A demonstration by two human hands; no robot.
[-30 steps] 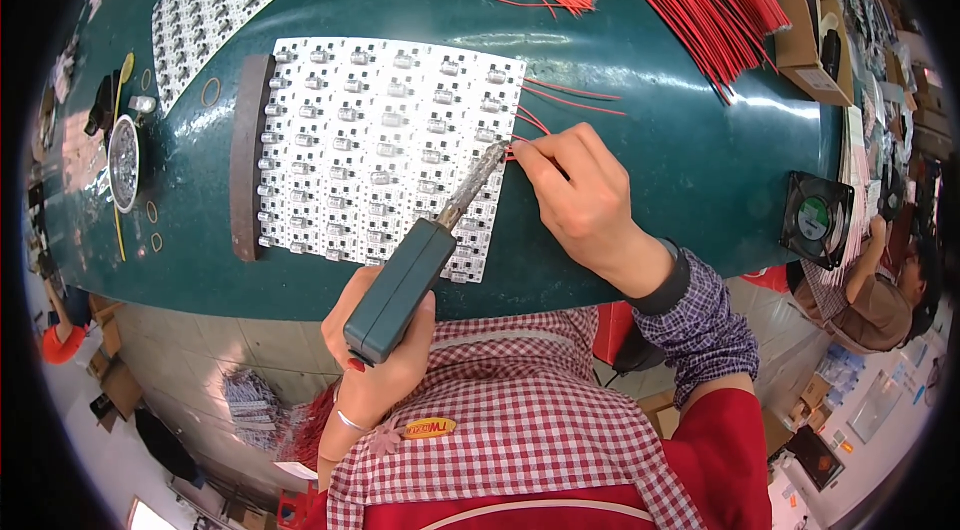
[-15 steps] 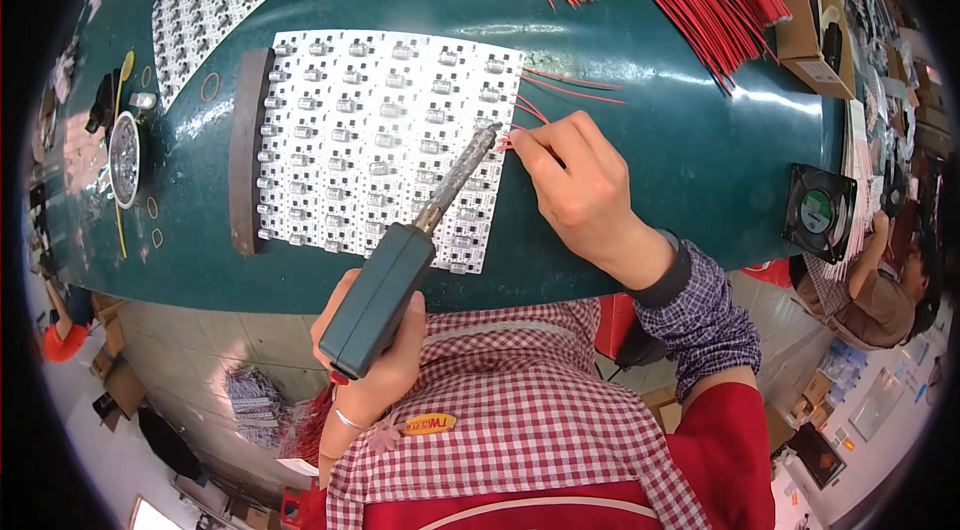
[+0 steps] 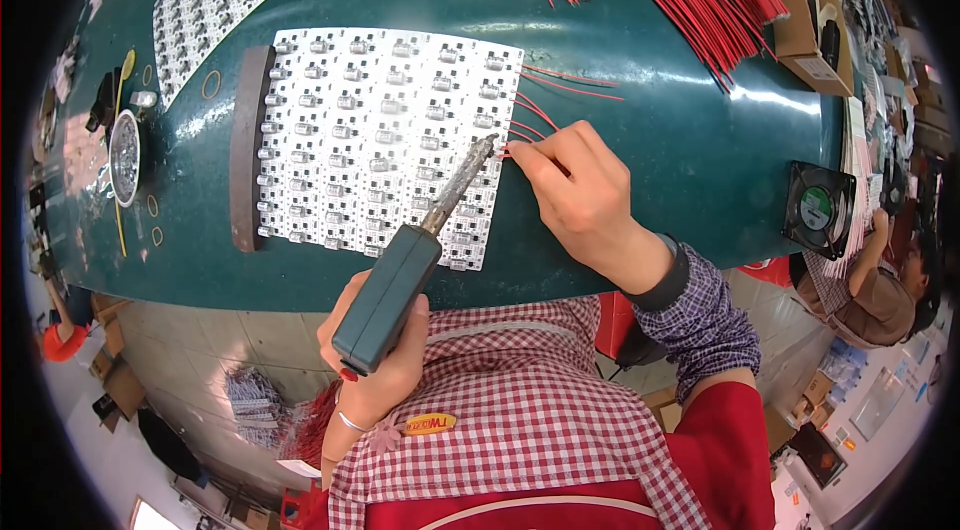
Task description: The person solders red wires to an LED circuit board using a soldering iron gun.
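Observation:
My left hand (image 3: 400, 350) is wrapped round the dark green handle of a soldering iron (image 3: 385, 300). The iron slants up to the right, its tip by the right edge of a white circuit board panel (image 3: 345, 145) covered in rows of small components. At that edge, my right hand (image 3: 585, 195) pinches a red wire (image 3: 507, 152) close to the iron's tip. Several other red wires (image 3: 575, 82) stick out from the same edge, farther from me. A dark bar (image 3: 250, 150) lies along the panel's left side.
Another circuit board panel (image 3: 220, 5) lies far left, near a small bowl (image 3: 125, 160) and rubber bands. Red wire bundles (image 3: 690, 0) and a cardboard box (image 3: 815, 25) occupy the far right. A black fan (image 3: 818, 210) stands at the right edge; a co-worker (image 3: 870, 290) sits beyond.
The iron's tip and my right hand have shifted slightly toward me along the panel's right edge. One more red wire now shows free of my fingers there.

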